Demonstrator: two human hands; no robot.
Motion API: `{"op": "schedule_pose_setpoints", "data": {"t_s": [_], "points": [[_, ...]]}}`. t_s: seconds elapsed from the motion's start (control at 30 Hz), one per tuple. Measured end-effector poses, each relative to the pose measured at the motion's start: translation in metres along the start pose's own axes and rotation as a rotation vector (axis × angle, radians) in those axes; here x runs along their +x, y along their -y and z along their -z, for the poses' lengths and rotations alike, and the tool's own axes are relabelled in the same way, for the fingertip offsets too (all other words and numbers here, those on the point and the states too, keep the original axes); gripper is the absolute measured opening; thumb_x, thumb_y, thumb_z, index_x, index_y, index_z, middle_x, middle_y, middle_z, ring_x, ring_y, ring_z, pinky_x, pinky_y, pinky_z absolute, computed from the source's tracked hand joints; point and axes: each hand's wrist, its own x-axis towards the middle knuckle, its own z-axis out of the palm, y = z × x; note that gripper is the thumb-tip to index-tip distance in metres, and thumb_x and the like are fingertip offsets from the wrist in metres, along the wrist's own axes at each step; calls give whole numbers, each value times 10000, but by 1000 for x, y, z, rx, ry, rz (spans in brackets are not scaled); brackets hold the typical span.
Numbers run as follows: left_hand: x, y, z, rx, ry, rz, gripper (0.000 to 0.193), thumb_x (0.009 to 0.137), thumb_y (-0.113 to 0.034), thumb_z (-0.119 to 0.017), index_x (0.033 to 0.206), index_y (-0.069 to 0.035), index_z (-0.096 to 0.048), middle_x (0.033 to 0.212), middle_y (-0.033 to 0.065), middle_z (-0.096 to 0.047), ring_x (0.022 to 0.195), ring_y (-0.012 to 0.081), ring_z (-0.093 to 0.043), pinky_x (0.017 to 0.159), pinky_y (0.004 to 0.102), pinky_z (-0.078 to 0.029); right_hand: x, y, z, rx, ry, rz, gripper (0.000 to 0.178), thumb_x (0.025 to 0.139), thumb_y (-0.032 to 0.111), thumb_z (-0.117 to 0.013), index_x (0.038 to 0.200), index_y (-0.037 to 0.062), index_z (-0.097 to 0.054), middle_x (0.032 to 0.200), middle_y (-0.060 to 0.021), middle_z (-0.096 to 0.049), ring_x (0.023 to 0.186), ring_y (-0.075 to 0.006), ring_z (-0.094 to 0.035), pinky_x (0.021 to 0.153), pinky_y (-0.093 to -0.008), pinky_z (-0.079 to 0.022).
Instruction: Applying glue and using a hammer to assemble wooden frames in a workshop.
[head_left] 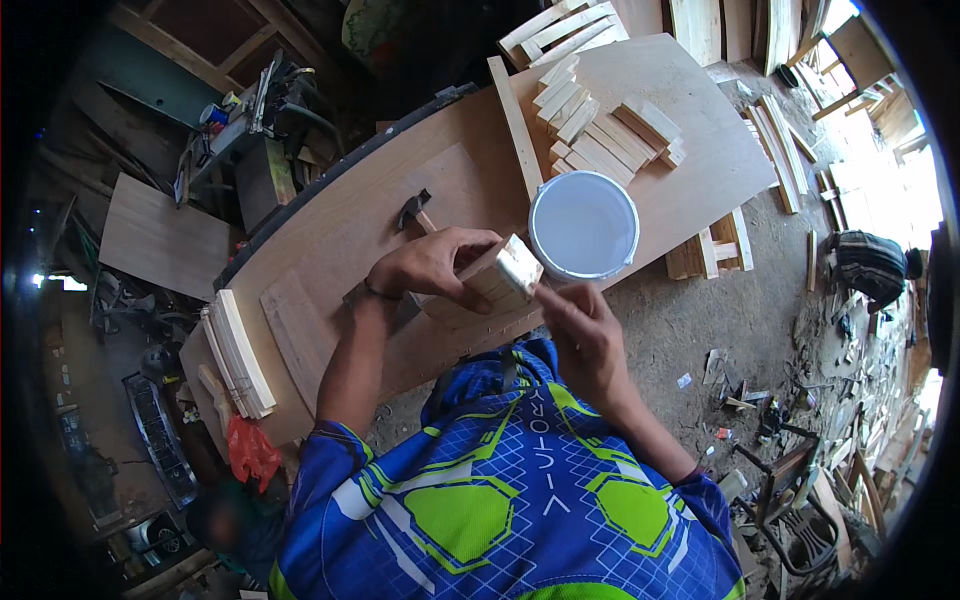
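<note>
My left hand [440, 268] grips a wooden block [480, 295], its thumb and fingers closed round the sides. White, wet-looking paste coats the end of the block on my right. At that end is my right hand [583, 325], index finger stretched out against the coated edge and the other fingers curled, with nothing visible in them. Just beyond, a white bucket [585, 225] with a pale interior stands at the near edge of the wooden tabletop [690, 95]. Past my left hand lies a claw hammer [412, 208], its handle partly hidden by the hand.
Stacked wooden pieces [600, 140] and a long strip [515, 130] lie on the far part of the tabletop. More slats [237, 355] rest at its left end, above a red plastic bag [252, 452]. A chair frame [800, 490] and scraps occupy the right floor.
</note>
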Motion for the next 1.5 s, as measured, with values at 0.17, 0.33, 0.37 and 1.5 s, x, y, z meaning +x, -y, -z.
{"op": "schedule_pose_setpoints", "data": {"t_s": [0.17, 0.33, 0.37, 1.5], "points": [[1, 34, 9, 23, -177, -15, 789, 679, -266, -940, 1298, 27, -548, 1232, 116, -651, 1158, 197, -606, 1019, 343, -476, 3, 5, -6, -31, -13, 43, 381, 886, -67, -613, 1237, 70, -672, 944, -153, -613, 829, -292, -653, 692, -372, -531], [-23, 73, -6, 54, -544, -42, 793, 685, -298, -938, 1299, 14, -545, 1239, 108, -646, 1163, 210, -606, 1030, 345, -470, 64, -84, 16, -375, -164, -163, 180, 907, 96, -644, 1056, 39, -726, 924, -151, -714, 790, -357, -704, 719, -438, -541], [-29, 73, -11, 35, -651, -60, 778, 691, -275, -937, 1304, -2, -543, 1247, 102, -642, 1170, 212, -603, 1032, 346, -470, 65, -104, 15, -381, -149, -154, 180, 907, 96, -644, 1056, 39, -726, 924, -151, -714, 790, -357, -704, 719, -438, -541], [-349, -11, -25, -1324, 16, -1348, 1070, 839, -695, -641, 1558, -12, -238, 1466, 369, -408, 1366, 517, -408, 1125, 617, -296, 204, -228, -262, -804, 286, -522, 651, 755, 399, -797, 1195, 53, -464, 1161, -254, -639, 1071, -460, -626, 889, -533, -521]]}}
